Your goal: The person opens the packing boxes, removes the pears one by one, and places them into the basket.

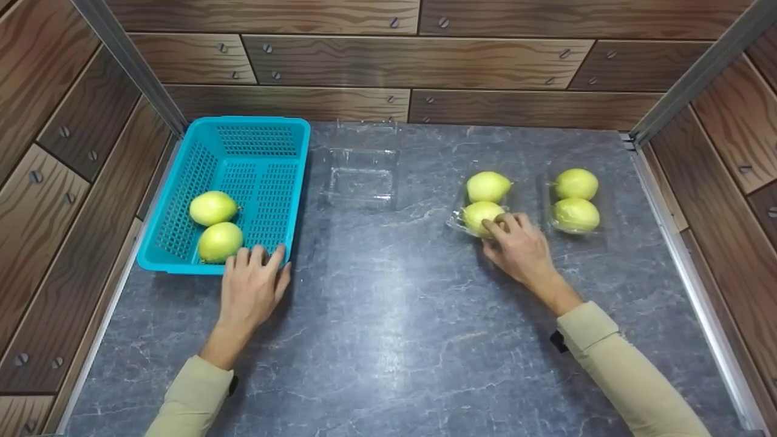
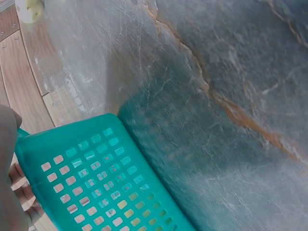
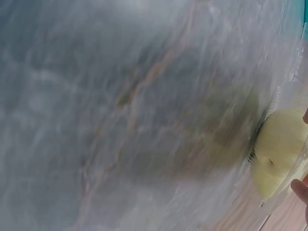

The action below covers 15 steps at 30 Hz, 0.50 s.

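In the head view my left hand [image 1: 252, 288] grips the near right rim of a teal plastic basket [image 1: 297, 182], fingers over the edge. The basket's perforated wall [image 2: 103, 178] fills the lower left wrist view. Two yellow-green fruits [image 1: 220, 243] lie inside it. On the right, my right hand [image 1: 519, 249] holds the near edge of a clear plastic container [image 1: 458, 221] by the nearer of its two fruits [image 1: 481, 215]. The farther fruit [image 1: 487, 186] sits behind it. The right wrist view shows a fruit [image 3: 281, 144] through clear plastic, with fingertips [image 3: 301, 190] beside it.
Another clear container [image 1: 549, 209] with two fruits [image 1: 576, 184] stands farther right. Clear containers [image 1: 362, 182] without fruit stand right of the basket, near the back. Wood-patterned walls [image 1: 419, 60] enclose the grey marbled table [image 1: 376, 340] at the back and sides.
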Motion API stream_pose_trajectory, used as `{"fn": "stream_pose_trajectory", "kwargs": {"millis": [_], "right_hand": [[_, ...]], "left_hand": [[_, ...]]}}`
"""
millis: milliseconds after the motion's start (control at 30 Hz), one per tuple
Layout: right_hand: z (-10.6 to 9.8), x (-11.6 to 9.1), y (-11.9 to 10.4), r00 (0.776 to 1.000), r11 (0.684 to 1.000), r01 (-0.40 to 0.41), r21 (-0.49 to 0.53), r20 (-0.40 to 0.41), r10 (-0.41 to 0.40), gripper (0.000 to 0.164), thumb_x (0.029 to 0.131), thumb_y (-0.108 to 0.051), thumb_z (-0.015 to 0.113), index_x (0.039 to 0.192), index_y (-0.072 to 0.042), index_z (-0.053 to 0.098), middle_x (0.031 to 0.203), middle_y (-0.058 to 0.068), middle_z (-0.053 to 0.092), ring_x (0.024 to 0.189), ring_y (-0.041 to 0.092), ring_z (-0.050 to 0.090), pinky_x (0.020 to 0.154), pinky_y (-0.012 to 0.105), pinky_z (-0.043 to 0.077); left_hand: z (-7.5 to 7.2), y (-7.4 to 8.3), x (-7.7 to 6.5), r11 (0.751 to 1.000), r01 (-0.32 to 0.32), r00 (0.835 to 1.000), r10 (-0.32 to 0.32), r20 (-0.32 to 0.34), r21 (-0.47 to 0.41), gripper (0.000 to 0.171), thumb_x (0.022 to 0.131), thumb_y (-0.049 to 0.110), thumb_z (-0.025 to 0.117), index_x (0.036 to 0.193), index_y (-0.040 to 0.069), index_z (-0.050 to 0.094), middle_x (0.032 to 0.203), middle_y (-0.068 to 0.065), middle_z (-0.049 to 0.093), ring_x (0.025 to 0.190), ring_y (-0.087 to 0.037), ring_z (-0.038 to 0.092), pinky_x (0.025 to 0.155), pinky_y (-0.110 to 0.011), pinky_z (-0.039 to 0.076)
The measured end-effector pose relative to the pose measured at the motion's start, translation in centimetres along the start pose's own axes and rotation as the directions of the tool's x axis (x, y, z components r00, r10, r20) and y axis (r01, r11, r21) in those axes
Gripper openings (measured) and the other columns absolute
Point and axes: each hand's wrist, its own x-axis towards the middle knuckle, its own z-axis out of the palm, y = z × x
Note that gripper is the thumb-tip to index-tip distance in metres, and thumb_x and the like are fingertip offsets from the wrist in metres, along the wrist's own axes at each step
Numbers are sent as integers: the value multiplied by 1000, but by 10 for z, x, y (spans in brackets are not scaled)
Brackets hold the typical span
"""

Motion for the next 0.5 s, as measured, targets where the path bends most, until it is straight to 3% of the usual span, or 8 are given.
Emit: {"fn": "stream_pose_trajectory", "kwargs": {"millis": [500], "right_hand": [[-2,-4,-27,998,997,37,-63,-54,-40,40,75,-16,86,112,-11,74,97,13,69,85,35,64,59,42,57]], "left_hand": [[0,1,0,1000,3,1000,-3,-13,-5,36,92,28,77,122,9,72,93,-18,64,79,-35,54,64,-45,46]]}}
